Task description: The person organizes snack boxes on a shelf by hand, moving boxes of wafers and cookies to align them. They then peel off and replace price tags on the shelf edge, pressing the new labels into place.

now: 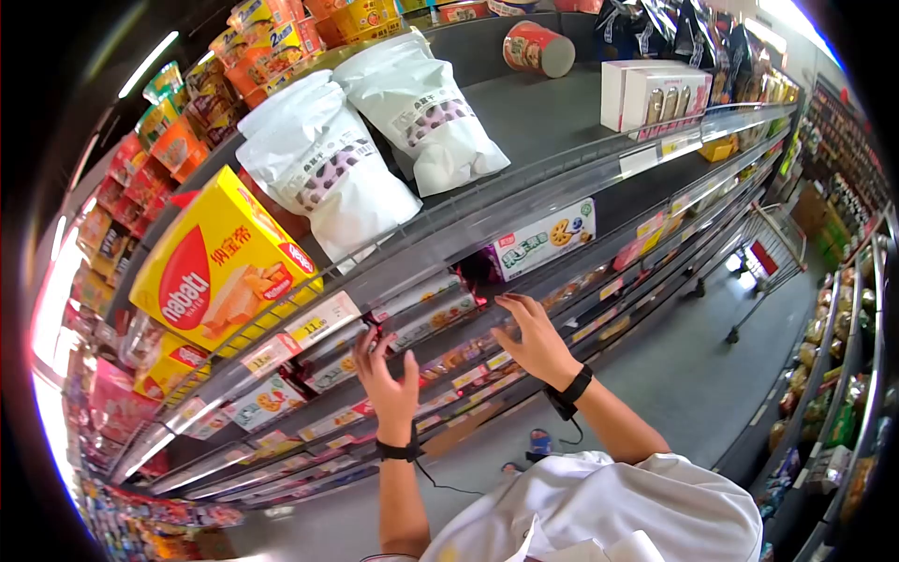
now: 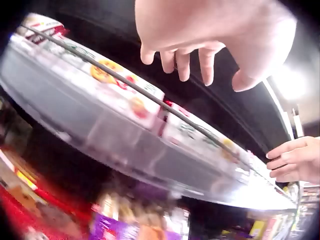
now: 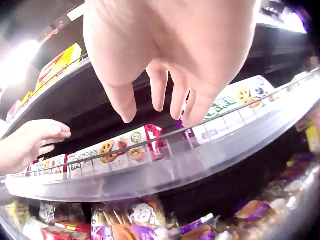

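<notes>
Both hands are raised in front of a shelf tier of white biscuit packs, with nothing in either. The left hand (image 1: 389,384) has its fingers spread near the packs with red ends (image 1: 431,323); in the left wrist view its fingers reach over the wire rail (image 2: 145,92). My right hand (image 1: 543,347) is held just below a white biscuit pack with a purple end (image 1: 548,242). Seen from the right wrist, its relaxed fingers overlap this purple-ended pack (image 3: 235,107), beside a red-ended biscuit pack (image 3: 112,155).
On the upper shelf stand a yellow wafer box (image 1: 225,267), two white pouches (image 1: 328,169), a tipped red tub (image 1: 536,49) and white boxes (image 1: 655,94). Bagged snacks (image 3: 130,220) lie on the tier below. A shopping cart (image 1: 768,248) stands in the aisle.
</notes>
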Motion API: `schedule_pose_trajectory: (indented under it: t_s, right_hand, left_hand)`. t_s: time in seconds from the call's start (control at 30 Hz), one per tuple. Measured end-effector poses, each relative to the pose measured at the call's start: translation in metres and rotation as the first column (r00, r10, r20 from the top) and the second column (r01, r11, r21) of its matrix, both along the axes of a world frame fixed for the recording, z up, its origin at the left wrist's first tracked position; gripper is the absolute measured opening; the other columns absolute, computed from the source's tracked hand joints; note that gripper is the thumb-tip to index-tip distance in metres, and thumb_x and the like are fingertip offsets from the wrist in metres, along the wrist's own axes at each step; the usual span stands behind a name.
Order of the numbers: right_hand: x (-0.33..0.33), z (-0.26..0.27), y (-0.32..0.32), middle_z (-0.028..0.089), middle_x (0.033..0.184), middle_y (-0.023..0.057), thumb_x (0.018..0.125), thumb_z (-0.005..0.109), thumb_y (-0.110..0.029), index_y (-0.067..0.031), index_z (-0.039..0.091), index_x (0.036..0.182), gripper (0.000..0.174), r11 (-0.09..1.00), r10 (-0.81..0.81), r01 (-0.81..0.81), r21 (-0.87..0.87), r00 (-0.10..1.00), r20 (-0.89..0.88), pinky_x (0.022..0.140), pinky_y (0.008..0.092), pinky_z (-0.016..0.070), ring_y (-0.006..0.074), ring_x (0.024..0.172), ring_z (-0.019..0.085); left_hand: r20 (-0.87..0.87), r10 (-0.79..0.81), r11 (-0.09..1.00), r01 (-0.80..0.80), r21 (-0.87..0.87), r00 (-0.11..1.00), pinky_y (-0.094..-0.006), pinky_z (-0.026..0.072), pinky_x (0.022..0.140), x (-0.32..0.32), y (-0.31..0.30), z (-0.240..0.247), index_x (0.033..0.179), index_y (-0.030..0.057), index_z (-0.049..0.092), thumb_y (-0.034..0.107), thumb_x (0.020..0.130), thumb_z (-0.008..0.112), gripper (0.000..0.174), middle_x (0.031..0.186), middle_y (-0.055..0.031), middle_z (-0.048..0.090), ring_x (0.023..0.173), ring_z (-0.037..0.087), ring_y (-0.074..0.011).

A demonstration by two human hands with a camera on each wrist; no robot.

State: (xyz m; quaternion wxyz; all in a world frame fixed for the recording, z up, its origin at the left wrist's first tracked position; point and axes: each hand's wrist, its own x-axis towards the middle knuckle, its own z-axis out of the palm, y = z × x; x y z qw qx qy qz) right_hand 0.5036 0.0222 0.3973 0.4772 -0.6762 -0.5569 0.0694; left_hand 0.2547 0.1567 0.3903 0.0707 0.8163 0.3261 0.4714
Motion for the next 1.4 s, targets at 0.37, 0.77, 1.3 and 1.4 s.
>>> schedule_pose_trajectory:
  t_s: [0.37,0.77,1.3,1.4]
  right_hand:
    - [0.126,0.016,-0.017,0.054,0.146,0.0244,0.093,0.069,-0.008,-0.0004,0.059,0.137,0.046,0.909,-0.329,0.333,0.250,0.942,-0.057,0.115,0.0448,0.0408,0.0416,0.141,0.048]
    - [0.280,-0.023,0.050,0.065,0.121,0.0159,0.100,0.069,-0.014,0.0056,0.055,0.132,0.040,0.964,0.193,-0.060,0.259,0.829,-0.525,0.100,0.0341,0.0461,0.0206,0.114,0.059]
    - [0.284,-0.018,0.056,0.070,0.119,0.0240,0.094,0.067,-0.010,0.0011,0.066,0.123,0.031,0.950,0.300,-0.249,0.189,0.896,-0.328,0.099,0.0445,0.0499,0.0430,0.114,0.064]
    - [0.284,-0.022,0.056,0.067,0.124,0.0255,0.094,0.068,-0.011,0.0023,0.064,0.125,0.035,0.965,0.260,-0.222,0.140,0.884,-0.389,0.103,0.0442,0.0474,0.0434,0.120,0.061]
  left_hand:
    - [0.401,-0.294,0.769,0.464,-0.440,0.868,-0.0454,0.0347,0.123,0.162,-0.045,0.009,0.157,-0.0003,0.036,0.018,0.100,0.069,0.068,0.161,-0.0182,0.039,0.148,0.041,-0.0303]
    - [0.107,0.085,0.800,-0.003,-0.599,0.991,-0.0412,0.0491,0.093,0.274,0.013,0.000,0.117,-0.0058,0.065,0.024,0.100,0.065,0.034,0.112,-0.0189,0.070,0.103,0.063,-0.0295]
    - [0.246,0.201,0.855,-0.048,-0.516,0.948,-0.0426,0.0503,0.091,0.287,0.000,-0.013,0.111,-0.0072,0.065,0.013,0.098,0.064,0.024,0.107,-0.0160,0.071,0.099,0.064,-0.0286]
    - [0.369,0.214,0.934,-0.079,-0.348,0.905,-0.0456,0.0491,0.092,0.298,-0.002,-0.023,0.111,-0.0085,0.065,0.013,0.097,0.066,0.026,0.109,-0.0207,0.071,0.100,0.065,-0.0350]
